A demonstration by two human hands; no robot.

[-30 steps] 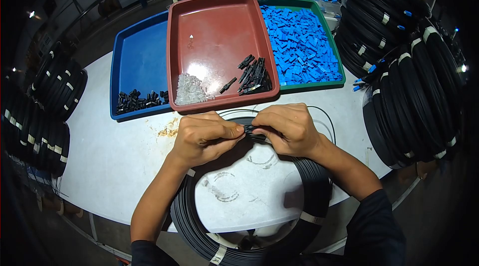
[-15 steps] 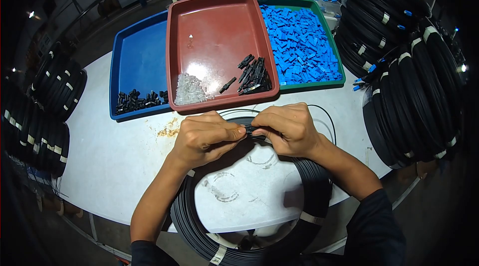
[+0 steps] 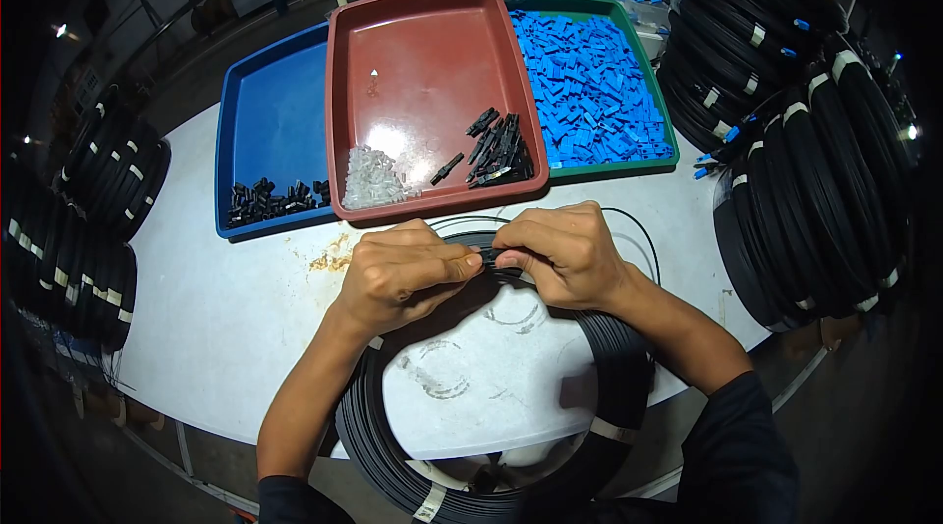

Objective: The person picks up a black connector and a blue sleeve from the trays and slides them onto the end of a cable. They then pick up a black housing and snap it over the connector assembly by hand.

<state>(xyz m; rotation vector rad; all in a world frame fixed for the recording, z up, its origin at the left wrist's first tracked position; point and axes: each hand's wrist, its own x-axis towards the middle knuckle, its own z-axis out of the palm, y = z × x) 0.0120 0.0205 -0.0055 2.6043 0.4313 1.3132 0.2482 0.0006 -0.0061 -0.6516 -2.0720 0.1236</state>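
The fingers (image 3: 465, 265) of the left hand (image 3: 403, 272) are drawn narrow, thumb against forefinger, pinching a small black piece (image 3: 490, 256) in the head view's centre. The right hand (image 3: 562, 254) meets it from the other side, its fingers likewise closed on the piece; the fingertips cover most of it, so its exact shape cannot be told.

Both hands are over the far side of a coil of black cable (image 3: 621, 377), which rings the lower centre of the frame and overhangs the near edge of the white bench (image 3: 216, 328). Pale bands (image 3: 614, 430) wrap the coil at lower right and bottom. A thin black cable (image 3: 649, 241) curves out just right of the right hand.

Across the upper centre stands a red tray (image 3: 422, 62) with translucent pieces (image 3: 373, 180) in its lower left corner and slim black parts (image 3: 503, 149) in its lower right. Left of it, a blue tray (image 3: 270, 111) holds short black pieces (image 3: 275, 202) along its lower edge; on the other side, a green tray (image 3: 619, 168) is spread with blue pieces (image 3: 594, 87). Banded cable coils (image 3: 815, 210) are stacked at right, and more coils (image 3: 69, 269) stand at left.
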